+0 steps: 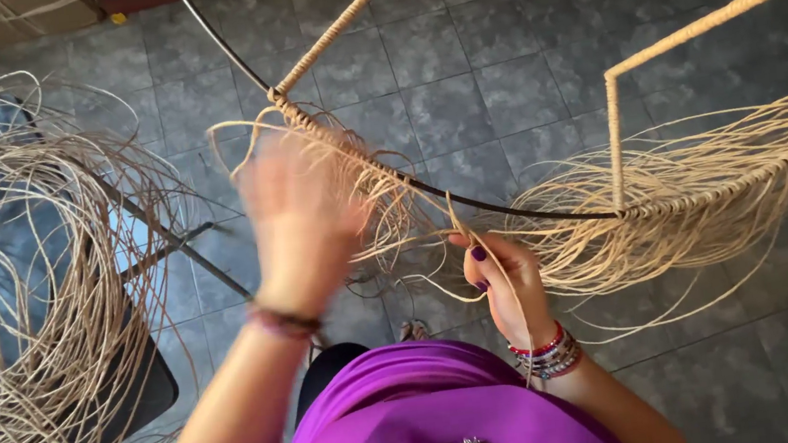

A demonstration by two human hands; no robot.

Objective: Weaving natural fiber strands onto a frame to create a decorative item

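A curved dark metal frame runs across the middle, partly wrapped in tan rattan cord, with loose strands hanging from it. My right hand pinches a thin rattan strand just below the frame, fingers closed on it. My left hand is raised and blurred in front of the wrapped part of the frame, among loose strands; its grip cannot be made out. Wrapped uprights rise from the frame on the right.
A big loose coil of rattan strands lies on a dark chair at the left. Grey tiled floor spreads beneath. A cardboard box sits at the top left. My purple top fills the bottom centre.
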